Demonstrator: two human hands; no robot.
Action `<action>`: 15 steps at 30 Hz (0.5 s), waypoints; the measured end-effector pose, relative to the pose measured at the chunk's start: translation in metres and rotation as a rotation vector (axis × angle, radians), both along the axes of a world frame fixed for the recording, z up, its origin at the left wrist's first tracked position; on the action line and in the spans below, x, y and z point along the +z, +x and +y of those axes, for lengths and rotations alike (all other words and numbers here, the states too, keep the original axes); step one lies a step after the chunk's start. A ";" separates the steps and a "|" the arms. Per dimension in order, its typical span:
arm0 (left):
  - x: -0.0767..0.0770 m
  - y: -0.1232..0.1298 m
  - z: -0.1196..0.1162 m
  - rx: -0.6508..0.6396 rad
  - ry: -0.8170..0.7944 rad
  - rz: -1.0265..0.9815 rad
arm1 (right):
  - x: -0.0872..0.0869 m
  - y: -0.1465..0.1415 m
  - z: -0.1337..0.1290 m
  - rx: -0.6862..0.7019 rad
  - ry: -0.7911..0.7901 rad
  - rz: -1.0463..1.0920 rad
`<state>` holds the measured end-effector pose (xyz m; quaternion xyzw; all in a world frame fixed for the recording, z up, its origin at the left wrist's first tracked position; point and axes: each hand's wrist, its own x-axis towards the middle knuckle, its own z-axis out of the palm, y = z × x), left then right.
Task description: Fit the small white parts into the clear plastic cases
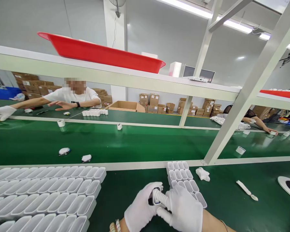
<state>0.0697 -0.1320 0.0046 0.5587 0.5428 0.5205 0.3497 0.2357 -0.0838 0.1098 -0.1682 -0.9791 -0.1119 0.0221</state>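
My left hand, in a white glove, is closed around a small white case with a dark inside, its opening turned toward my other hand. My right hand, also gloved, has a finger in a ribbed white cover pressed at the opening of that case. The thumb sits just below, and the other fingers are curled; the palm is hidden. Behind my right hand stand rows of small open white cases, partly covered by it. A crumpled white piece lies to their right.
Long rows of white cases fill the left bench. Beyond a pale rail, the green belt carries white parts. A slanted post rises at right, holding a shelf with a red tray. A co-worker reaches across opposite.
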 end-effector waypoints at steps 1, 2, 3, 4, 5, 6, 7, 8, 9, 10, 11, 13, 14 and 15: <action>0.001 0.001 0.000 0.004 -0.002 0.008 | -0.002 0.000 0.001 0.044 0.071 -0.052; 0.003 0.001 -0.001 0.007 -0.006 0.023 | -0.003 -0.001 0.001 0.085 0.123 -0.087; 0.006 0.002 -0.002 0.005 -0.007 0.043 | -0.003 -0.001 0.002 0.120 0.147 -0.098; 0.009 0.003 -0.002 0.001 -0.004 0.063 | -0.002 0.000 0.002 0.134 0.136 -0.081; 0.013 0.004 -0.003 -0.006 0.005 0.078 | -0.001 0.000 0.003 0.120 0.088 -0.038; 0.018 0.005 -0.004 -0.014 0.016 0.088 | 0.000 0.001 0.004 0.080 0.015 0.026; 0.022 0.006 -0.004 -0.026 0.030 0.093 | 0.000 0.002 0.006 0.026 -0.066 0.096; 0.025 0.007 -0.004 -0.038 0.043 0.092 | 0.000 0.002 0.007 -0.024 -0.145 0.159; 0.027 0.007 -0.004 -0.055 0.056 0.088 | -0.002 0.003 0.009 -0.057 -0.215 0.206; 0.028 0.007 -0.004 -0.070 0.065 0.085 | -0.004 0.002 0.010 -0.066 -0.272 0.233; 0.027 0.006 -0.003 -0.079 0.067 0.084 | -0.006 0.002 0.011 -0.051 -0.317 0.242; 0.022 0.005 -0.001 -0.072 0.046 0.076 | -0.011 0.000 0.012 -0.022 -0.392 0.244; 0.018 0.004 0.000 -0.063 0.031 0.065 | -0.013 -0.001 0.011 -0.027 -0.421 0.249; 0.015 0.004 0.001 -0.055 0.018 0.052 | -0.016 -0.002 0.009 -0.036 -0.441 0.255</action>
